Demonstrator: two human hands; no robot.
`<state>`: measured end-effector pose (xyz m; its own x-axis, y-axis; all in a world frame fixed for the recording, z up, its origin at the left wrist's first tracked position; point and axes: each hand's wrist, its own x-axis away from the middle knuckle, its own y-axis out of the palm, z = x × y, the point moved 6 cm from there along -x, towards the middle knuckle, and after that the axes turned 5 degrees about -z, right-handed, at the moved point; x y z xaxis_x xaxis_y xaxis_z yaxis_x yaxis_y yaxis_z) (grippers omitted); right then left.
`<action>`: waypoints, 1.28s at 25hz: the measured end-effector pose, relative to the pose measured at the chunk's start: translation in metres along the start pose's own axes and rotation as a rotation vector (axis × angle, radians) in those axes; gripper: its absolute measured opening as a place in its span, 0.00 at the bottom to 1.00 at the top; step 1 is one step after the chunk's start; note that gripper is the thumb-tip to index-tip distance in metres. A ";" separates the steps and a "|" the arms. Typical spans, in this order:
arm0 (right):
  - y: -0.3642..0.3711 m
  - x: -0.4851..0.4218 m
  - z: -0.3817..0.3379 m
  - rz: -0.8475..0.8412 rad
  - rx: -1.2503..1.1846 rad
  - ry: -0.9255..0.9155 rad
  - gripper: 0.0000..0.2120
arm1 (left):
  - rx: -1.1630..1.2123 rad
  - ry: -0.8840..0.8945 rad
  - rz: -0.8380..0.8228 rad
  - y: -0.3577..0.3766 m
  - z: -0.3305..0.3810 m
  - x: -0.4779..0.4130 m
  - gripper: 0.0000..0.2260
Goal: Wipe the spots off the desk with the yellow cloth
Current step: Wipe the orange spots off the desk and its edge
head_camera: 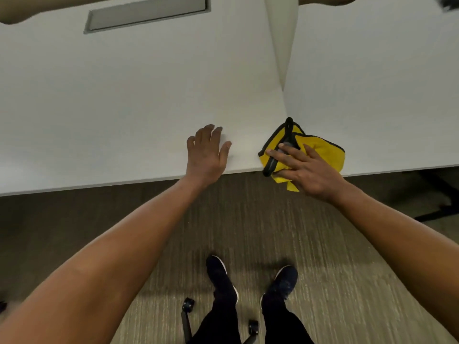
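The yellow cloth (325,151), edged in black, lies bunched at the front edge of the white desk (124,108), a corner hanging over the edge. My right hand (305,170) presses flat on its near part, fingers spread over the black trim. My left hand (207,152) rests palm down on the bare desk just left of the cloth, fingers apart, holding nothing. No spots are visible on the desk surface from here.
A seam (285,105) splits the desk into two panels beside the cloth. A grey cable tray cover (146,12) sits at the back left. Below are carpet, my shoes (221,276) and chair casters (188,305).
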<state>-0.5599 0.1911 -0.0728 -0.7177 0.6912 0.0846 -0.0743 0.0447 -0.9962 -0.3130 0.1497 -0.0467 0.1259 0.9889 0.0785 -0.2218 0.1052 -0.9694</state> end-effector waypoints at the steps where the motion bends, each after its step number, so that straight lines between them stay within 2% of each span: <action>1: 0.002 0.008 0.009 -0.002 -0.024 0.000 0.18 | -0.004 0.018 -0.015 0.006 0.017 -0.004 0.23; 5: 0.012 0.039 0.052 -0.003 -0.145 0.094 0.14 | -0.003 0.025 -0.019 0.020 0.056 -0.017 0.23; 8: 0.016 0.070 0.096 0.160 -0.343 0.349 0.14 | -0.006 -0.003 0.003 0.024 0.061 -0.024 0.23; 10: 0.019 0.084 0.105 0.278 -0.564 0.506 0.15 | -0.011 -0.016 0.015 0.025 0.061 -0.027 0.22; 14: 0.019 0.066 0.067 0.478 -1.150 0.724 0.17 | -0.011 -0.020 0.056 0.030 0.061 -0.029 0.21; 16: 0.021 0.043 0.034 0.465 -1.431 0.794 0.17 | -0.009 -0.030 0.071 0.032 0.059 -0.028 0.23; 18: 0.021 0.021 0.005 0.454 -1.570 0.784 0.18 | -0.013 -0.038 0.099 0.033 0.058 -0.028 0.24; 22: 0.019 -0.007 0.014 0.517 -1.492 0.792 0.15 | -0.023 -0.027 0.126 0.038 0.054 -0.030 0.24; 27: 0.015 -0.081 0.081 0.412 -1.322 0.814 0.15 | -0.035 -0.022 0.161 0.038 0.053 -0.032 0.23; 32: 0.006 -0.136 0.130 0.363 -1.260 0.803 0.16 | -0.037 -0.025 0.158 0.038 0.053 -0.031 0.23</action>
<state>-0.5531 0.0033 -0.0880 0.0142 0.9752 0.2208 0.9287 0.0689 -0.3644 -0.3766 0.1285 -0.0737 0.0678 0.9952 -0.0702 -0.2014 -0.0553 -0.9780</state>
